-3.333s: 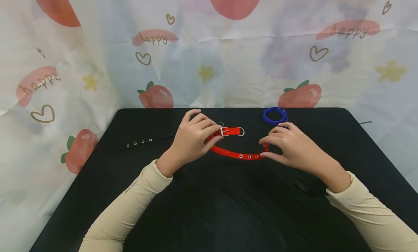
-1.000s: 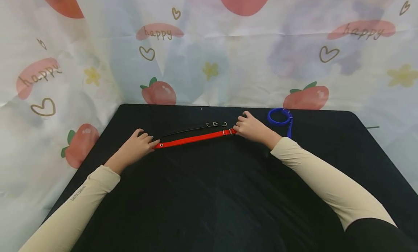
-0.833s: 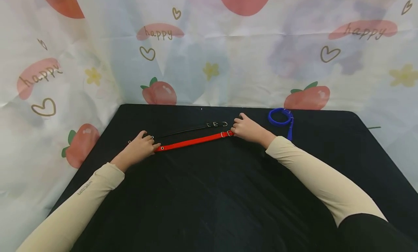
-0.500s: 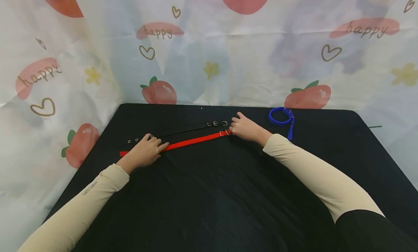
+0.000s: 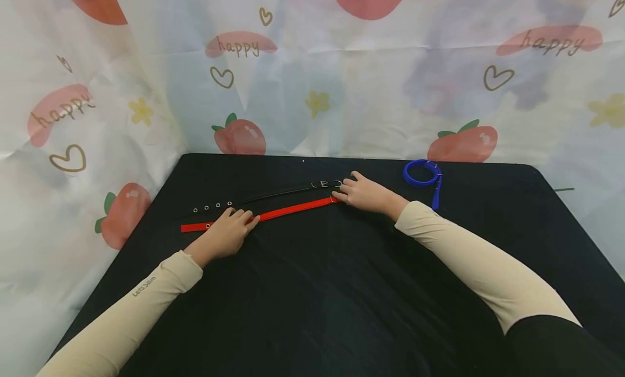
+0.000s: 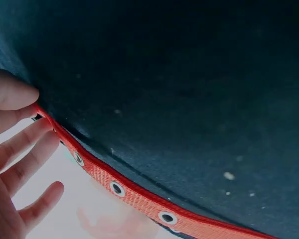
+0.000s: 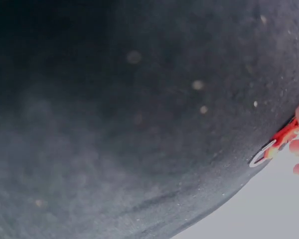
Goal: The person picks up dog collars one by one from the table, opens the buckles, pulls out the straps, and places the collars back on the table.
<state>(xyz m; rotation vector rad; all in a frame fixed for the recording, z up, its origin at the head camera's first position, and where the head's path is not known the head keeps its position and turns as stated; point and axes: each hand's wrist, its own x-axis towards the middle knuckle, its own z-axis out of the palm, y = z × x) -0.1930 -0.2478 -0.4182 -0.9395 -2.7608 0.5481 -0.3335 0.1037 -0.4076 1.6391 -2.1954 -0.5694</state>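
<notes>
A red collar [image 5: 295, 208] with metal eyelets lies stretched out on the black table, its free tip to the left. My left hand [image 5: 224, 233] pinches its edge right of the eyelets; in the left wrist view, the thumb and fingers stand on either side of the red strap [image 6: 139, 199]. At the other end, my right hand [image 5: 366, 195] holds the buckle end and largely hides the buckle. A D-ring [image 7: 261, 153] sticks out past the fingers in the right wrist view. Just behind lies a black collar [image 5: 280, 194] with eyelets, a buckle and a ring.
A coiled blue collar or strap [image 5: 422, 173] lies near the back right edge, its tail pointing forward. The black table [image 5: 312, 301] backs onto a printed cloth [image 5: 371, 106] with fruit and hearts, which also hangs at the left.
The red collar, bent earlier with its buckle under my left hand, now lies straight with the buckle at the right. Lately my left hand has slid right along it, uncovering the tip.
</notes>
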